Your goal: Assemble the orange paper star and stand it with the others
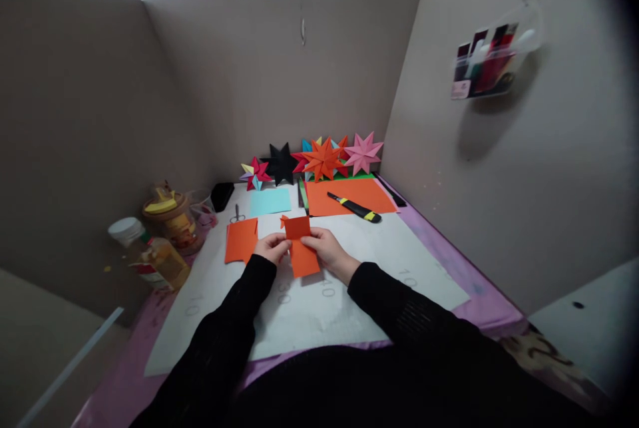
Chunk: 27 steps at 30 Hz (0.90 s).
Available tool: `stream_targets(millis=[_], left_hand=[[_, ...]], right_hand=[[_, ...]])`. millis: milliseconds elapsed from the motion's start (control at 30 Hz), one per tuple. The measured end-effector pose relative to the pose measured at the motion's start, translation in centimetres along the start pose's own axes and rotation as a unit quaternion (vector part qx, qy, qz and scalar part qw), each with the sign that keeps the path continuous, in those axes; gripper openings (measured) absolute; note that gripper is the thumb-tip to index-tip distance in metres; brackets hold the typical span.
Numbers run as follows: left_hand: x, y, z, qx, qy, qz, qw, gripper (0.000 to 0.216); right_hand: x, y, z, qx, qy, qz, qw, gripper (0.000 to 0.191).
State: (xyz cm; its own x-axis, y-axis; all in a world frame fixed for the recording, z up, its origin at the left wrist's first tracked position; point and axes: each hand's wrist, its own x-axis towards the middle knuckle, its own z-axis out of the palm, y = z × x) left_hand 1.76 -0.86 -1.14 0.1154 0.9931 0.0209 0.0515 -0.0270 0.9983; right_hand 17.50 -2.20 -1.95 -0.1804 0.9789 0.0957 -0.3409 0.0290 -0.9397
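Observation:
Between my two hands is a piece of orange paper (pixel 303 260), creased across its upper part and raised above the white sheet. My left hand (pixel 272 247) pinches its left edge with fingers and thumb. From the other side my right hand (pixel 327 247) grips it, thumb lying over the front and the other fingers behind. Close to the left hand lies a stack of orange paper pieces (pixel 240 240). A small orange scrap (pixel 283 221) shows just behind the held paper. Farther back, a black and yellow utility knife (pixel 355 207) rests on a large orange sheet (pixel 319 198).
Folded paper stars (pixel 323 159) stand along the back panel. A light blue sheet (pixel 270 201) and small scissors (pixel 237 215) lie behind the stack. A bottle (pixel 157 258), a brown cup (pixel 172 218) and a clear cup (pixel 204 210) stand at left. A clear pouch (pixel 486 62) hangs on the right panel.

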Motion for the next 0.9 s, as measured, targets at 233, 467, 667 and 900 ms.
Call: stream_targets(millis=[233,467,667,900], left_hand=[[-0.1,0.0,0.3,-0.085,0.018,-0.012,0.996,0.023],[-0.4,0.3,0.6,-0.096,0.019,-0.016,0.995,0.021],[-0.4,0.4,0.7,-0.122,0.020,-0.031,0.992,0.021],[-0.7,0.9,1.0,-0.167,0.014,-0.061,0.984,0.017]], right_hand=[[0.0,0.1,0.1,0.060,0.006,0.003,0.998,0.022],[-0.1,-0.3,0.3,0.090,-0.009,0.016,0.996,0.024],[-0.1,-0.4,0.4,0.083,0.020,0.026,0.996,0.016],[-0.2,-0.6,0.1,0.088,0.017,0.057,0.994,0.011]])
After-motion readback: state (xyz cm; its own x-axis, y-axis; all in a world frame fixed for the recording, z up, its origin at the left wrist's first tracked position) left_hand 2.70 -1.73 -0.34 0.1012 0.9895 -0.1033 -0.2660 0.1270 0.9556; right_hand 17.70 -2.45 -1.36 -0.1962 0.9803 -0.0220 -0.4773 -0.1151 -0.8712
